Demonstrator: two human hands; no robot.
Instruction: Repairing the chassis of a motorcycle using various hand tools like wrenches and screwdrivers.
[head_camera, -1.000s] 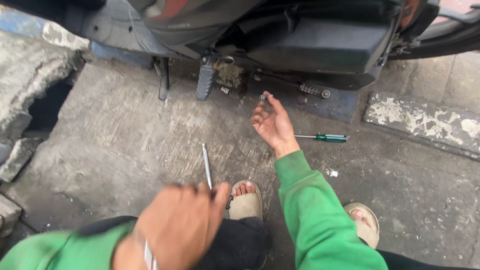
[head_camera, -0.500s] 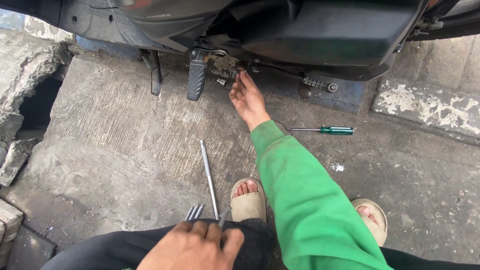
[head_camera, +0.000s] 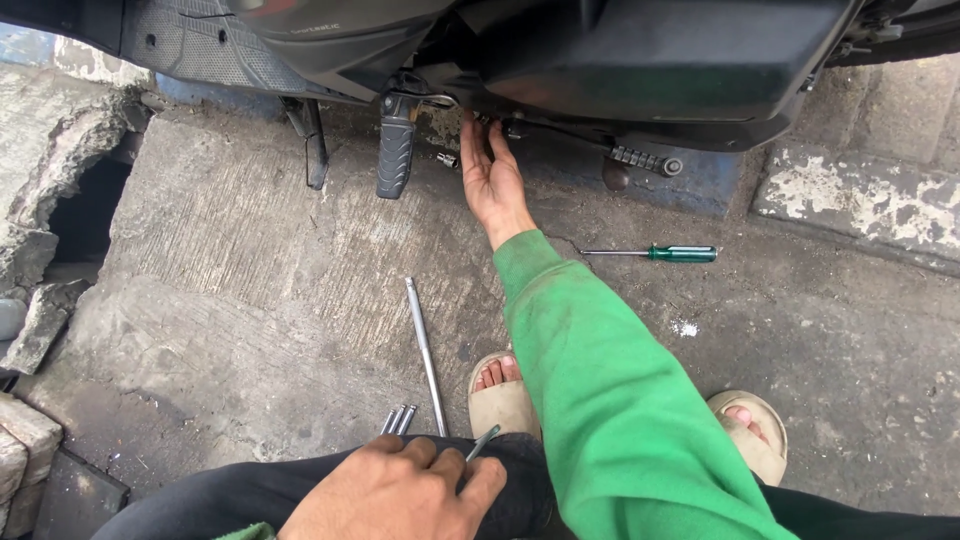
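Grey cracked concrete ground (head_camera: 240, 260) under a scooter (head_camera: 620, 50), right hand (head_camera: 495, 175) open against it, left hand (head_camera: 400, 495) gripping metal rods (head_camera: 395, 420).

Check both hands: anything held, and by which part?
Left hand rests on the knee with thin metal rods under its fingers, gripped near their ends. Right hand holds nothing visible; its fingertips reach under the motorcycle by the footpeg.

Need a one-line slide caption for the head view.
Right hand reaches under a motorcycle near its footpeg; left hand holds slim metal tools at the knee.
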